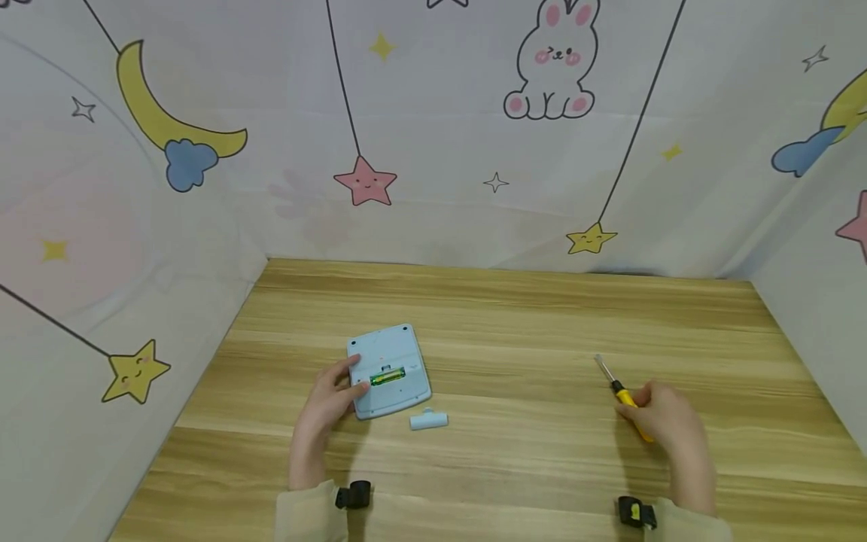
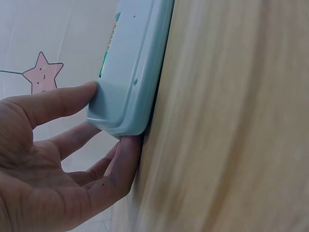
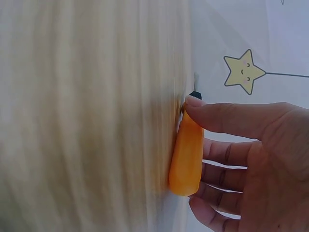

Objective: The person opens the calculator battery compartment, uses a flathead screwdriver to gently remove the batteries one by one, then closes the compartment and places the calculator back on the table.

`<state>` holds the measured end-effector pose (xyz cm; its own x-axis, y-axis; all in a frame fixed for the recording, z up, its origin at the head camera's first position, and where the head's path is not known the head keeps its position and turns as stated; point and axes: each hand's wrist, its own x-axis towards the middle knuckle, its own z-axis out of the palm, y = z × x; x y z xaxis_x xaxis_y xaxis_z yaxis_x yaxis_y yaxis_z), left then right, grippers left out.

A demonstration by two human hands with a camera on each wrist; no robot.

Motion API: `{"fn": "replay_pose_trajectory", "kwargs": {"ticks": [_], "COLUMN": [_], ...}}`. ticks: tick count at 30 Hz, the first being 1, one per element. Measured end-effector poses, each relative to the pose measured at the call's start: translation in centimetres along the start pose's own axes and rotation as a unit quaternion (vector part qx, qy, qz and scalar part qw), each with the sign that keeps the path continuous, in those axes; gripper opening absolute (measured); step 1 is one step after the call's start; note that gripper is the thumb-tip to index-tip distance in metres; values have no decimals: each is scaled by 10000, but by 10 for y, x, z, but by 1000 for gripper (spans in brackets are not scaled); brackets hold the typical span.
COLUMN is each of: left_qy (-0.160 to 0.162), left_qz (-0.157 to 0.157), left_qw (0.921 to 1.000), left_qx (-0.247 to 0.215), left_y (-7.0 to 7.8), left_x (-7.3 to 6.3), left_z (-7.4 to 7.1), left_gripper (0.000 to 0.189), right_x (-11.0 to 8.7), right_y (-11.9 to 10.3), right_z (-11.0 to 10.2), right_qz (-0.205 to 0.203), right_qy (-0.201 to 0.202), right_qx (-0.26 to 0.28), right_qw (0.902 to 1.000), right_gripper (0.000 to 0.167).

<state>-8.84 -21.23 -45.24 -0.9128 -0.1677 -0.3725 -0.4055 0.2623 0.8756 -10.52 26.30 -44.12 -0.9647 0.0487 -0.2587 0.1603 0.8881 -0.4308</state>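
A light-blue calculator (image 1: 396, 354) lies back side up on the left of the table, its battery compartment uncovered. A green battery (image 1: 388, 376) sits in that compartment. My left hand (image 1: 332, 395) grips the calculator's left edge; in the left wrist view the thumb presses the back of the casing (image 2: 130, 67), with fingers at its edge and underside. Just below the calculator lies a loose light-blue battery cover (image 1: 429, 420). On the right, my right hand (image 1: 667, 418) holds a screwdriver (image 1: 628, 399) by its yellow-orange handle (image 3: 187, 154), thumb near the black collar. The metal tip points away.
The wood-grain table (image 1: 515, 324) meets a white patterned cloth (image 1: 447, 150) at the back and both sides. A small black wrist device (image 1: 355, 494) is strapped at the left cuff, and another black wrist device (image 1: 631, 512) at the right.
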Motion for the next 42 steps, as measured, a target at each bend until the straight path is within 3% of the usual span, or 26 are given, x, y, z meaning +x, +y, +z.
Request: {"fn": "replay_pose_trajectory", "kwargs": {"ticks": [10,18,32,37,42], "left_qy": [8,94,85,69,78], "left_qz": [-3,83,90,119,128], "left_qw": [10000,9997,9997,9997,9998], "left_qx": [-28,200,196,201,164], "left_y": [0,1,-1,0,0], "left_x": [-2,-1,-1,-1,-2], "left_z": [1,1,1,1,1], "left_gripper": [60,60,59,59,59], "right_x": [2,3,0,-1,0], "right_y": [-1,-2,-5,-6,-12], "right_z": [-1,0,0,4,8], "right_qz": [-27,-58,-308,-463,-779], "right_qy": [-151,-319,-311,-109,340], "right_qx": [-150,-133,-156,-189,-291], "right_qw": [9998,9994,9989,9987,9960], "right_gripper": [39,39,27,26,26]}}
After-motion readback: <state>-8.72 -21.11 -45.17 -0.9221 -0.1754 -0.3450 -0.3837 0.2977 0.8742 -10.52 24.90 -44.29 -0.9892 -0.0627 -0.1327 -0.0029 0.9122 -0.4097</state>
